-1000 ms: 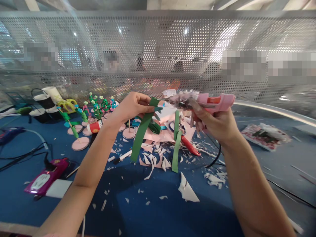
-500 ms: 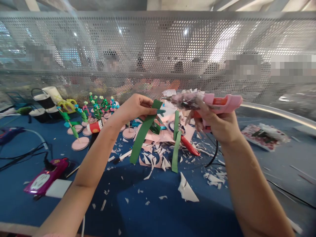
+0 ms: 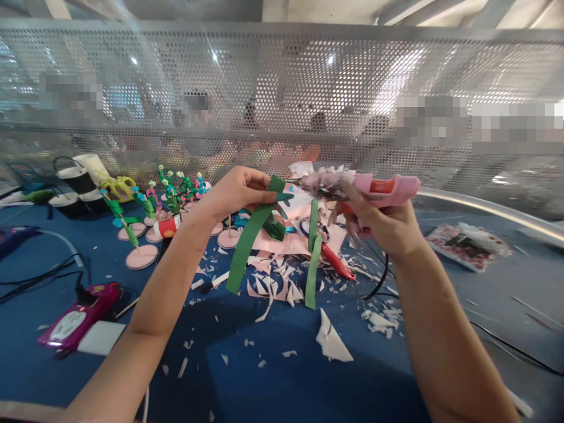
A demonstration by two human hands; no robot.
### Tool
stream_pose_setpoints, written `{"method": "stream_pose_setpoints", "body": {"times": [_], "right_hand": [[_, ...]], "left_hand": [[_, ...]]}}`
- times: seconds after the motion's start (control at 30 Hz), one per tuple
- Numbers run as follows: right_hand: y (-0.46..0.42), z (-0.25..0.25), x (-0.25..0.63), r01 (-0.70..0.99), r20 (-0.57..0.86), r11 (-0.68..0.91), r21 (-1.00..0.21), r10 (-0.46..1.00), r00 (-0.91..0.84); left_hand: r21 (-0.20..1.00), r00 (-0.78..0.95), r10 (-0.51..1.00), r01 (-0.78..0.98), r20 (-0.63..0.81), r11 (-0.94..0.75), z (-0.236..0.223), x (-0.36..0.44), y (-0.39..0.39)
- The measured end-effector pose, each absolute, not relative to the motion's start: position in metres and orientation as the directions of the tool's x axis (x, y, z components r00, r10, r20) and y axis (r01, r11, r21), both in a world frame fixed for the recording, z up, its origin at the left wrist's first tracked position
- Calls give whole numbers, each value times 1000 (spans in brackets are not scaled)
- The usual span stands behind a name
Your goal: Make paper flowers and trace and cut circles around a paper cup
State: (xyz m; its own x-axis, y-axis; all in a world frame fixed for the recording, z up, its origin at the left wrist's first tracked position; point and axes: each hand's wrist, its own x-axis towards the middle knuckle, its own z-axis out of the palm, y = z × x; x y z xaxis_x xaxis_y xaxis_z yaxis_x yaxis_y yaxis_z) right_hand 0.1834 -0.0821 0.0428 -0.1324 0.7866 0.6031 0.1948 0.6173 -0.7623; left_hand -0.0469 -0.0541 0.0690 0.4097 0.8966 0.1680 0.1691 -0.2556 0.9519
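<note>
My left hand (image 3: 249,188) pinches a long green paper strip (image 3: 247,249) near its upper end, and the rest of the strip hangs down toward the table. A pink hot glue gun (image 3: 385,188) is in my right hand (image 3: 379,223), held level with its nozzle pointing left. The nozzle tip is at the top end of the strip; whether it touches cannot be made out. White scraps and clear film cling to the gun's front. Below the gun lie two more green strips (image 3: 313,273) and red-handled scissors (image 3: 337,261).
Several small green plant models on round pink bases (image 3: 141,257) stand at the left, near yellow scissors (image 3: 118,188) and black-and-white cups (image 3: 74,176). A purple power strip (image 3: 81,320) lies front left. White scraps (image 3: 332,338) litter the blue table. A perforated metal screen (image 3: 282,82) rises behind.
The glue gun has moved slightly left, bringing its nozzle over the strip's upper end. My left hand keeps its pinch, and the strip now bends more.
</note>
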Motion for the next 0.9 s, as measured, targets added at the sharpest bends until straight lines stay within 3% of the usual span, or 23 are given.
{"method": "stream_pose_setpoints", "body": {"times": [0.53, 0.9], "right_hand": [[-81, 40, 186, 191, 627, 628, -754, 775, -77], [-73, 31, 188, 193, 610, 633, -749, 774, -168]], "left_hand": [[950, 386, 916, 229, 110, -211, 70, -43, -54], [958, 423, 904, 226, 69, -178, 69, -39, -55]]}}
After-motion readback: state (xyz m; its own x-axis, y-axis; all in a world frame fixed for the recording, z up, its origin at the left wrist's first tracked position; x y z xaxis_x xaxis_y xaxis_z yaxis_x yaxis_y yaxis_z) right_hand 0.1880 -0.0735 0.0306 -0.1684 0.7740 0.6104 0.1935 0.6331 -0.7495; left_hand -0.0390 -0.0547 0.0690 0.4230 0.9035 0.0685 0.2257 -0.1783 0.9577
